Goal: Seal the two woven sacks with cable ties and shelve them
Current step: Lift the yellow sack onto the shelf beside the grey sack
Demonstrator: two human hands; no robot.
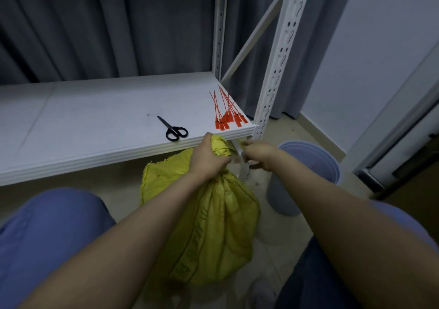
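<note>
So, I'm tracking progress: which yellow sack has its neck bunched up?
The nearer sack, its twisted neck gripped by the left hand; the other sack, behind it to the left, lies slack and unheld.

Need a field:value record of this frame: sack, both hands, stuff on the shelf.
shelf: white flat shelf board, low rack
sack: yellow woven sack on the floor before it, neck bunched
left hand: grips the bunched neck
right hand: beside the neck, fingers curled; contents unclear
ties: red plastic cable ties, shelf board's right front corner
scissors: black-handled scissors, shut, near its front edge
bucket: blue-grey plastic bucket, floor, right of sack
seal: no tie visible on neck
</note>
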